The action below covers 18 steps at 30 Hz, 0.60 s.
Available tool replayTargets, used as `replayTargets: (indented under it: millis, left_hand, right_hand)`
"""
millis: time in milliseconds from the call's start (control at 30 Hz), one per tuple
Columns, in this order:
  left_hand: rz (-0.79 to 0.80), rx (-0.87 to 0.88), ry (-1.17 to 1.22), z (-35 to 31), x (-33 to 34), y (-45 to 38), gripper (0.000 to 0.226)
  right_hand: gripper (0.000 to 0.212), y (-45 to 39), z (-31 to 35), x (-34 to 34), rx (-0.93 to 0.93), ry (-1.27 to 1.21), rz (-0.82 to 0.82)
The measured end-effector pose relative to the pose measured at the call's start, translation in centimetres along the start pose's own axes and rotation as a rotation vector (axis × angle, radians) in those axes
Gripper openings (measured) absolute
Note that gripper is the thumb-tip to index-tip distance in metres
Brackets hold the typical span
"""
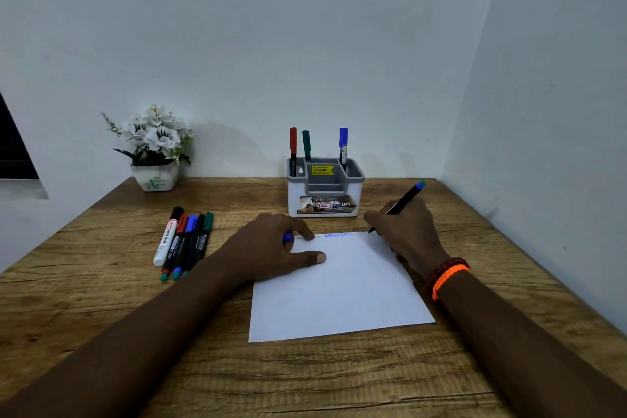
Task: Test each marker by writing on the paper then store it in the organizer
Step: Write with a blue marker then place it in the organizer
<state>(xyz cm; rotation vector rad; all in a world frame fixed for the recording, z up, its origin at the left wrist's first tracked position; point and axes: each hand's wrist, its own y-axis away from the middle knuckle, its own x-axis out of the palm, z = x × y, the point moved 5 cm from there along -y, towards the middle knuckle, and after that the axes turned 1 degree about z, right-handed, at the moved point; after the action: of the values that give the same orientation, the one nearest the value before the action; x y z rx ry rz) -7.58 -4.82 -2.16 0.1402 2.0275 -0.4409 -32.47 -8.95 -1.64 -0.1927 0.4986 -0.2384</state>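
Observation:
A white sheet of paper (339, 292) lies on the wooden desk, with blue zigzag marks along its far edge. My right hand (405, 231) grips a black marker (402, 204) with a blue end, its tip touching the paper's far right corner. My left hand (274, 244) rests on the paper's far left corner and holds a blue cap (287, 237) in curled fingers. Behind the paper stands the white and grey organizer (324, 188), which holds a red, a green and a blue marker upright. Several loose markers (185, 241) lie side by side to the left.
A white pot of white flowers (154, 146) stands at the desk's back left. White walls close off the desk behind and on the right. An orange and dark red bracelet (448, 276) circles my right wrist.

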Motion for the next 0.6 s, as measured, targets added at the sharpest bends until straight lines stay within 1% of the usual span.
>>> replayTargets:
  millis: [300, 600]
  left_hand:
    - [0.000, 0.002, 0.009, -0.01, -0.08, 0.00, 0.054]
    - [0.001, -0.006, 0.000, 0.02, -0.04, -0.05, 0.056]
  right_hand:
    - [0.019, -0.32, -0.38, -0.04, 0.010, 0.004, -0.004]
    - [0.024, -0.43, -0.52, -0.17, 0.020, 0.008, -0.014]
